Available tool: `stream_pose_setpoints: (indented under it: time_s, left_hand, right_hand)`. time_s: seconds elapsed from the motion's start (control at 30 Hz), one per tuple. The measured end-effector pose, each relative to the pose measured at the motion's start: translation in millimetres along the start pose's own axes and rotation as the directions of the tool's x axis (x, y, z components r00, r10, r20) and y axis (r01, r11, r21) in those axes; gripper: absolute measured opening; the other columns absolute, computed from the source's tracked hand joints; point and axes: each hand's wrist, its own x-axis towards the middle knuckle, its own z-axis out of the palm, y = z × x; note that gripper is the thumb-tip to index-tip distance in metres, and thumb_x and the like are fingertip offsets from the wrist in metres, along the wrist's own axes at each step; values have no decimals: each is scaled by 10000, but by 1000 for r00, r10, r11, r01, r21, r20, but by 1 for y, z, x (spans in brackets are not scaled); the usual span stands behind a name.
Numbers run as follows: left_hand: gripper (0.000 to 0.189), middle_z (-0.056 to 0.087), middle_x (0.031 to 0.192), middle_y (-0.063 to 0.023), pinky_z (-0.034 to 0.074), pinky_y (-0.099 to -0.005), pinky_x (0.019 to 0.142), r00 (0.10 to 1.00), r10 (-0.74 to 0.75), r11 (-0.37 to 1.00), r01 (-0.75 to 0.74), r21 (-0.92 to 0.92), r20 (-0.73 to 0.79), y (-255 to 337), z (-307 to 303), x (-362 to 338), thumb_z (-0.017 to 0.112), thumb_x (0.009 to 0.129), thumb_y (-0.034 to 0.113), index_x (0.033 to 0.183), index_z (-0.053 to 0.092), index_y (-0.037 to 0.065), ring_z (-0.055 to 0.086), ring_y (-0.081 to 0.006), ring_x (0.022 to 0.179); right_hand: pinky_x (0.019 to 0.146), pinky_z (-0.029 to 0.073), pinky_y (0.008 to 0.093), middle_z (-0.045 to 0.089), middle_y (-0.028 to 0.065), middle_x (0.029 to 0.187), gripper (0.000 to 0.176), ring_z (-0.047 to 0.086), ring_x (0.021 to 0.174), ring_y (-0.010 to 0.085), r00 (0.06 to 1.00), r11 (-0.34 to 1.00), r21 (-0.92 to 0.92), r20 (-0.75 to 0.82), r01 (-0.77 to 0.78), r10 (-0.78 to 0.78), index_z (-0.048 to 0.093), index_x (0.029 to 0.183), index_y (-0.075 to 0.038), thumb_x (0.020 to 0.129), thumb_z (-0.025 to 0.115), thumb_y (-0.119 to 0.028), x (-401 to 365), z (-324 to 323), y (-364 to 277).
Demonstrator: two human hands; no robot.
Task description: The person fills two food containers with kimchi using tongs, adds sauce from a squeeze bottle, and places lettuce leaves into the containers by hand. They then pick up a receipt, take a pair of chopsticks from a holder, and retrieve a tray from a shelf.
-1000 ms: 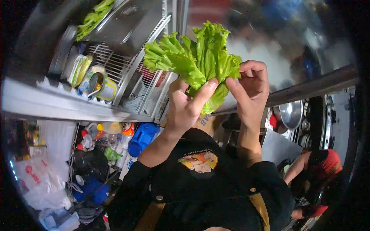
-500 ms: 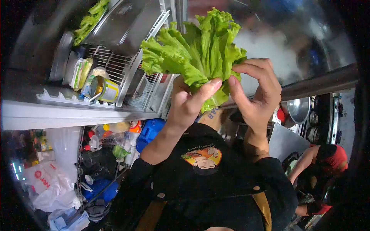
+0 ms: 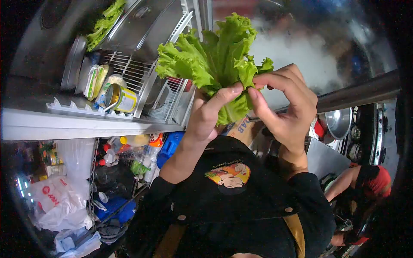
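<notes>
A bunch of green leaf lettuce [image 3: 206, 60] is held up in front of my chest, its frilly edges fanned away from me. My left hand [image 3: 205, 112] grips the lower part, thumb across the front and the other fingers hidden behind the leaves. On the right side, my right hand [image 3: 286, 103] pinches a leaf edge between thumb and forefinger, its other fingers curled. Both hands are close together on the lettuce.
An open refrigerator on the left has a wire shelf [image 3: 124, 64], an opened can [image 3: 122, 98] and more lettuce [image 3: 105, 23]. Below are plastic bags [image 3: 56, 198] and bottles. A metal bowl [image 3: 337, 122] stands right, near another person in red [image 3: 378, 182].
The right thumb and forefinger have shifted slightly left, and the leaf pinched there has folded inward. The left hand keeps its hold on the lettuce. The view has shifted a little.
</notes>
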Motion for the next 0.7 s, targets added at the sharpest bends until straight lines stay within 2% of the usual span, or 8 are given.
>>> stream_pose_setpoints:
  time_s: [0.07, 0.13, 0.23, 0.33, 0.47, 0.57, 0.67, 0.7]
  left_hand:
    - [371, 641, 1123, -130, 503, -357, 912, 1000, 7, 1000, -7, -7, -18, -1, 2, -2, 585, 871, 118, 1215, 554, -19, 636, -216, 1016]
    - [314, 642, 1070, -80, 500, -294, 867, 999, 3, 996, -7, -84, -43, -1, 5, -3, 619, 875, 101, 1163, 580, -18, 625, -144, 958]
    - [305, 642, 1074, -74, 495, -286, 856, 997, 28, 997, -33, -70, -66, -3, 8, -3, 620, 881, 87, 1167, 583, -13, 621, -137, 956]
    - [302, 640, 1078, -69, 488, -280, 846, 995, 24, 1000, -24, 4, -96, -6, 11, -3, 628, 883, 75, 1169, 583, -12, 615, -130, 956]
    - [276, 655, 1053, -67, 487, -277, 826, 988, 75, 997, -75, 0, -138, -14, 13, 1, 637, 882, 77, 1137, 603, -21, 619, -125, 938]
    - [238, 684, 993, -63, 497, -281, 771, 962, 248, 960, -228, 165, -112, -23, 10, 3, 654, 881, 108, 1072, 638, -33, 633, -121, 872]
    - [250, 684, 995, -64, 499, -280, 757, 952, 276, 947, -245, 209, -133, -19, 10, 3, 660, 876, 113, 1078, 635, -32, 634, -121, 860]
    - [250, 685, 987, -65, 500, -280, 746, 951, 266, 955, -238, 175, -157, -22, 8, 4, 671, 869, 118, 1062, 640, -36, 638, -125, 852]
  right_hand:
    - [642, 437, 329, 649, 64, 774, 214, 566, 690, 237, 999, 999, -22, 13, 29, -29, 674, 854, -42, 662, 770, -35, -1, -1, 1]
    - [623, 429, 336, 646, 64, 772, 220, 560, 679, 241, 997, 994, -68, 3, 83, -83, 672, 851, -42, 653, 769, -34, -1, -1, 3]
    - [619, 427, 337, 644, 62, 769, 225, 559, 676, 242, 993, 985, -123, -6, 117, -119, 667, 840, -42, 639, 767, -27, -2, 0, 4]
    - [616, 429, 336, 640, 62, 763, 221, 560, 672, 244, 993, 988, -114, -45, 107, -113, 660, 826, -41, 631, 760, -11, -3, 4, 6]
    - [616, 433, 333, 636, 69, 757, 223, 561, 666, 249, 992, 992, -83, -69, 96, -101, 651, 815, -41, 620, 751, 1, -8, 11, 12]
    - [623, 441, 332, 626, 87, 745, 218, 564, 666, 254, 996, 998, -61, -74, 35, -40, 643, 805, -38, 614, 733, 14, -12, 14, 14]
    - [634, 434, 303, 637, 78, 758, 187, 564, 670, 197, 993, 995, 54, -74, -85, 88, 631, 812, -26, 652, 714, 26, -16, 12, 20]
    - [647, 428, 285, 644, 67, 772, 162, 558, 686, 166, 981, 978, 145, -97, -153, 168, 625, 817, -17, 683, 703, 30, -17, 11, 21]
